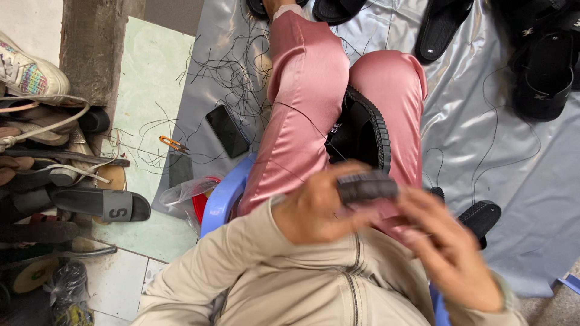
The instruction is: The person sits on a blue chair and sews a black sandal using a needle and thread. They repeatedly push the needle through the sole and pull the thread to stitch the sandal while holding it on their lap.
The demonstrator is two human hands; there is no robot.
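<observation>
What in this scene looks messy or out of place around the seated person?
Loose black thread clippings lie scattered in a tangle over the grey plastic sheet and the pale floor tile beside the phone. At the left, worn shoes and sandals are heaped without order. The hands are blurred, so no damage can be judged on the black piece they hold.

Shiny pink trousers (314, 102), beige zip-front jacket (290, 284) with long sleeves.

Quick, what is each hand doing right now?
Left hand: closed on a dark ridged sole piece.
Right hand: blurred, fingers spread open beside it; contact cannot be told.
</observation>
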